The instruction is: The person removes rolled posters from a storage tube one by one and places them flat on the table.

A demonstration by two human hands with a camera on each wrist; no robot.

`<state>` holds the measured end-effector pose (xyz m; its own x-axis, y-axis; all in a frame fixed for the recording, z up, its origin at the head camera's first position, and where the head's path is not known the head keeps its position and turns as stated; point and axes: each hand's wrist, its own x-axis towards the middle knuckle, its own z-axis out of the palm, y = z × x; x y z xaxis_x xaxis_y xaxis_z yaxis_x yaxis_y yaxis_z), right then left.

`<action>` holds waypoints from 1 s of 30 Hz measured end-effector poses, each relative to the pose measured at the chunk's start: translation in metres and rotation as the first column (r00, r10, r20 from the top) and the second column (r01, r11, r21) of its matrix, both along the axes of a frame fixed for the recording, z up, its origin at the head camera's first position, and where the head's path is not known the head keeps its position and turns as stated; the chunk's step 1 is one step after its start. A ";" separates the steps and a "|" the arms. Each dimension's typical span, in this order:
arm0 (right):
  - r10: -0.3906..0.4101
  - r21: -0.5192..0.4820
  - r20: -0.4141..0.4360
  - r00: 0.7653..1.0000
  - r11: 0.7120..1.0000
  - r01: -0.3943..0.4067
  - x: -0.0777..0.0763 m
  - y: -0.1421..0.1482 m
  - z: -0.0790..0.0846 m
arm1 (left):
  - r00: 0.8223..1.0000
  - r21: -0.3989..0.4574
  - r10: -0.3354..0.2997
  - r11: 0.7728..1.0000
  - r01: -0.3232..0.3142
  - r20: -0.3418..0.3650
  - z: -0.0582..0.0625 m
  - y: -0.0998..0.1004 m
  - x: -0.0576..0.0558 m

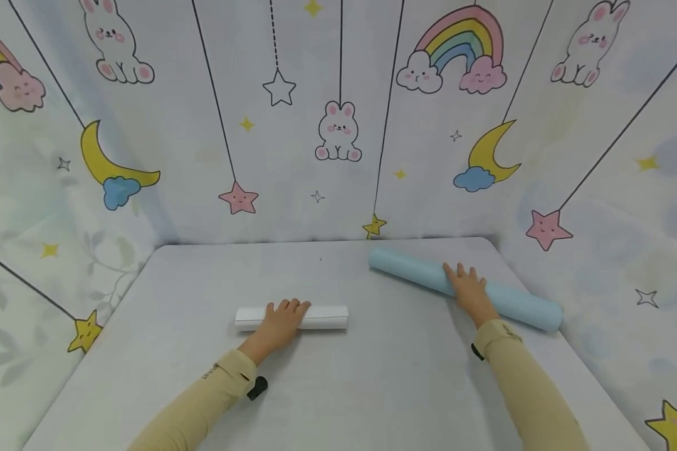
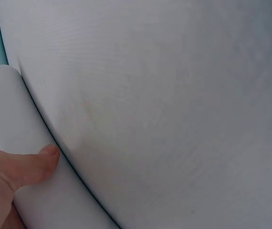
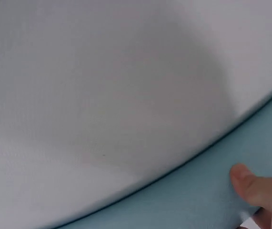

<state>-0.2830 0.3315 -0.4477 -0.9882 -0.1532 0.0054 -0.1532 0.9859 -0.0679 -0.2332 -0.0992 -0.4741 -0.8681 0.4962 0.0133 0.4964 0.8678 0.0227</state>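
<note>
My left hand (image 1: 283,323) lies across a small white roll (image 1: 327,317) at the middle of the table, fingers bent over its top. In the left wrist view, the thumb (image 2: 40,164) presses along the side of that roll (image 2: 12,105). To the right, my right hand (image 1: 469,291) grips a longer light-blue roll (image 1: 524,307) near its middle, fingers spread over it. This roll lies slantwise on the table. The right wrist view has the thumb (image 3: 252,183) against the blue surface (image 3: 183,205); most other fingers are hidden there.
Both rolls lie on a white-covered table (image 1: 361,388). Around its back and sides hangs a pale curtain (image 1: 293,144) printed with rabbits, stars, moons and rainbows. The blue roll's near end lies close to the table's right edge.
</note>
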 end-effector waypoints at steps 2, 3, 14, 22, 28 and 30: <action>-0.015 0.027 -0.010 1.000 1.000 0.015 -0.003 0.002 -0.002 | 1.000 0.001 -0.003 1.000 0.003 -0.007 -0.001 0.000 0.000; -0.020 0.039 -0.019 1.000 0.999 0.021 -0.004 0.003 -0.003 | 1.000 0.001 -0.004 1.000 0.004 -0.009 -0.001 0.000 0.000; -0.066 0.091 -0.156 0.985 0.993 0.081 -0.011 0.005 -0.009 | 0.997 -0.042 0.030 0.999 -0.027 0.071 0.001 0.003 -0.002; -0.085 0.026 -0.084 0.993 0.996 0.087 -0.014 0.006 -0.005 | 0.979 -0.044 0.010 0.999 -0.001 0.202 0.018 0.002 -0.003; -0.083 -0.035 -0.054 0.995 0.996 0.081 -0.011 0.006 -0.001 | 0.950 -0.047 0.036 0.999 -0.022 0.309 0.034 0.003 -0.004; -0.068 -0.041 -0.062 0.996 0.997 0.065 -0.008 0.005 0.000 | 0.944 -0.059 0.053 0.998 -0.036 0.327 0.039 0.004 -0.004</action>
<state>-0.2910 0.3366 -0.4479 -0.9937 -0.0854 0.0730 -0.0924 0.9909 -0.0984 -0.2370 -0.0951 -0.4355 -0.8413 0.4495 -0.3002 0.4300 0.8931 0.1322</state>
